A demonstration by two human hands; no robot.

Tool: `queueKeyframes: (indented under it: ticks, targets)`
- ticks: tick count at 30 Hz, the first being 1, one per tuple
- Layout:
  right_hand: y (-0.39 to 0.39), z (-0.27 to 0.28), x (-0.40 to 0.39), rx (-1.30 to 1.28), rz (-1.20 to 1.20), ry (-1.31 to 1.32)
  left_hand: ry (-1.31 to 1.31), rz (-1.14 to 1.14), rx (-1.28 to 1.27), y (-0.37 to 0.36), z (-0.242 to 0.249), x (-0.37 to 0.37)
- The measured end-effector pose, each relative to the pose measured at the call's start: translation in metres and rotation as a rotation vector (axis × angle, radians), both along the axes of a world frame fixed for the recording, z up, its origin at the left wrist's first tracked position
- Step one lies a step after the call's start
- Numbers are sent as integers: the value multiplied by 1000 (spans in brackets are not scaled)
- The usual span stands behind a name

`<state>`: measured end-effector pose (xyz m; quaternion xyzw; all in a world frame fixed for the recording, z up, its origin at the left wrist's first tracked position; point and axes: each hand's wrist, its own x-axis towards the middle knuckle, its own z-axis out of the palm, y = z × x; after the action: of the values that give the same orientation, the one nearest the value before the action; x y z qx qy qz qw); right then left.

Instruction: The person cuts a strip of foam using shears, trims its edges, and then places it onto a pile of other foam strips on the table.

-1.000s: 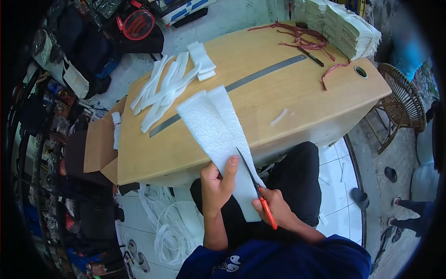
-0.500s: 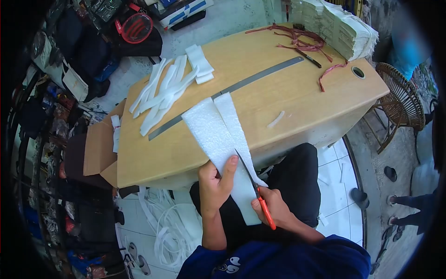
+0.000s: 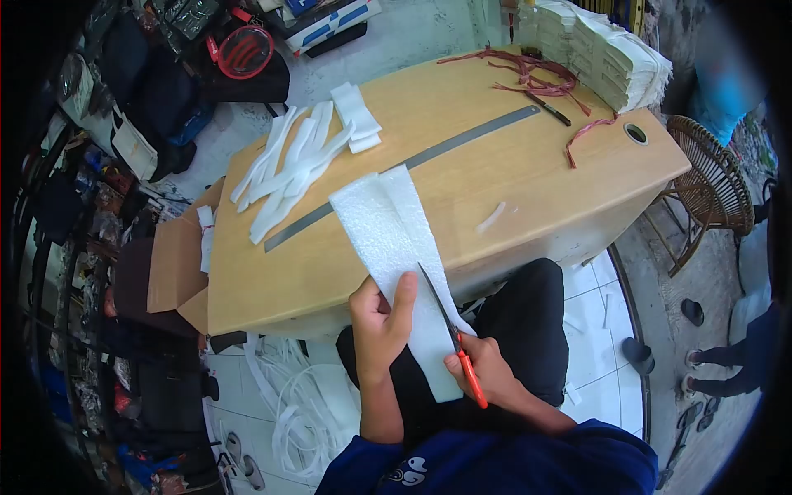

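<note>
A wide white foam strip [image 3: 373, 223] slants over the table's front edge, its lower end hanging above my lap. My left hand [image 3: 384, 318] pinches its left side, thumb on top and fingers beneath. Orange-handled scissors [image 3: 469, 378] are gripped in my right hand [image 3: 487, 367], the dark blades pointing up and left along the foam. A lengthwise cut parts a narrower strip on the right from the wider piece, and this narrower strip curls down beside my right hand. Past the foam's far end, a steel ruler [image 3: 470, 134] lies across the table.
Cut white strips [image 3: 301, 165] lie at the left of the wooden table [image 3: 330, 285]. Reddish cords [image 3: 540, 78], a dark pen [image 3: 551, 110] and a white stack [image 3: 606, 58] sit at the far right. An open cardboard box [image 3: 173, 264] stands left; white offcuts [image 3: 305, 412] cover the floor below.
The foam strip's far end has shifted slightly right and down. My left thumb has tilted a little, while the scissors and my right hand look nearly the same.
</note>
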<state>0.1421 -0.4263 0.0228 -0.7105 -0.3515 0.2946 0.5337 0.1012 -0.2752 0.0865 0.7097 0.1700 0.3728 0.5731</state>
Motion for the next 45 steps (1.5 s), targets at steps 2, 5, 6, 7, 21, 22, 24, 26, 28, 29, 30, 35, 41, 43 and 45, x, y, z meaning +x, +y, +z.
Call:
queueKeyframes:
  ticks: [2, 5, 6, 7, 21, 22, 24, 26, 28, 29, 30, 35, 41, 43, 45]
  targets:
    - [0, -1, -1, -9, -4, 15, 19, 52, 70, -2, 0, 3]
    - [0, -3, -2, 41, -37, -6, 88, 5, 115, -3, 0, 0]
    - [0, -2, -1, 75, -43, 7, 91, 5, 112, -4, -1, -1]
    - [0, -2, -1, 108, -48, 21, 111, -7, 119, -5, -4, -1]
    - [1, -3, -1, 34, -27, 45, 31, -18, 43, -2, -2, 1]
    - [1, -5, -1, 9, -24, 38, 50, 14, 59, -1, -2, 2]
    - [0, -7, -3, 29, -39, 31, 68, 43, 74, 0, -2, 2]
    - [0, -7, -3, 50, -56, 27, 92, 39, 147, -1, -4, 1]
    - [0, -6, -3, 60, -55, 43, 83, 33, 167, -4, -7, 1]
    - [0, -6, -3, 58, -56, 47, 74, 29, 186, -5, -8, 1]
    - [0, -5, -3, 72, -59, 23, 76, 29, 184, -5, -8, 0]
    - [3, -11, -6, 153, -96, -138, 88, -3, 213, -6, -4, -1]
    - [1, 2, -2, 99, -71, 14, 42, -23, 64, -7, 2, 5]
    - [1, 4, 0, 6, -64, 52, 72, 12, 64, -4, 3, 7]
    - [1, -1, -1, 45, -76, 16, 102, 45, 62, -3, 2, 7]
